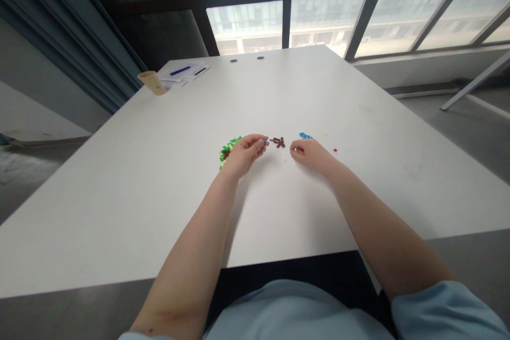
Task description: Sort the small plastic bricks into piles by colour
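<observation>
Between thumb and forefinger, my left hand (247,153) pinches a small blue brick (265,141) above the white table. Close to its fingertips lies a little heap of brown bricks (279,142). A mixed pile of green, yellow and brown bricks (228,150) is partly hidden behind that hand and wrist. To the right of the brown heap, my right hand (307,152) is closed with its fingers curled; whether anything is in them is hidden. Just beyond its knuckles are several blue bricks (305,135). A single red brick (335,150) rests to the right.
The white table (287,95) stretches away to the windows (326,16). At its far left edge stands a beige cup (152,83), beside papers (193,75) with a blue pen (180,70) on them. A pale yellow piece (325,135) lies beyond the right hand.
</observation>
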The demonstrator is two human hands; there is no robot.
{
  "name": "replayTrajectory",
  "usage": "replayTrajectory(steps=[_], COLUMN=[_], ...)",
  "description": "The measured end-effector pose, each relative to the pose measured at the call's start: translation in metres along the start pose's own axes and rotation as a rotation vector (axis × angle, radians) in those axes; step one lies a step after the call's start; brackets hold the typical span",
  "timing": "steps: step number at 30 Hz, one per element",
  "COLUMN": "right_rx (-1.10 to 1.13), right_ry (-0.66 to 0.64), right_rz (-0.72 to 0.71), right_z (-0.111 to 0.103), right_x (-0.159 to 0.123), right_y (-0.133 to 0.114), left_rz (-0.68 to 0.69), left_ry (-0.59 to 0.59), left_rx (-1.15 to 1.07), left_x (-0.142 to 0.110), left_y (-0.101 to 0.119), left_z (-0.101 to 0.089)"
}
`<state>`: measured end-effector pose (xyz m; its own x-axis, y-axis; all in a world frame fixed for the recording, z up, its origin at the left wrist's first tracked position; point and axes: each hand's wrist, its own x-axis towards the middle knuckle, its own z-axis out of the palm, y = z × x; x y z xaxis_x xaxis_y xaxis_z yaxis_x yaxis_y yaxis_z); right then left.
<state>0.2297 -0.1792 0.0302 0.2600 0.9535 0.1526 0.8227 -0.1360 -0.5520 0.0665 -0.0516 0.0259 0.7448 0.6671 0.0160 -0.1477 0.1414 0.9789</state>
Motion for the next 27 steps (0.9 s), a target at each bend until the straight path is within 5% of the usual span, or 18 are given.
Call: replayTrajectory(steps=[6,20,27], right_rx=[0.006,0.015,0.171], right_ry=[0.013,0.024,0.248], right_rz=[0.000,-0.004,-0.208], right_z=[0.000,-0.002,-0.003], right_x=[0.000,0.000,-0.006], right_y=[-0.001,-0.002,-0.014], left_rz=[-0.171,-0.160,-0.165], left_ry=[-0.249,-0.224,-0.244], left_rx=[-0.338,-0.325,-0.333], left_x=[-0.014,-0.012,-0.012], left_y=[0.006,0.003,0.003], left_z=[0.020,0.018,0.019])
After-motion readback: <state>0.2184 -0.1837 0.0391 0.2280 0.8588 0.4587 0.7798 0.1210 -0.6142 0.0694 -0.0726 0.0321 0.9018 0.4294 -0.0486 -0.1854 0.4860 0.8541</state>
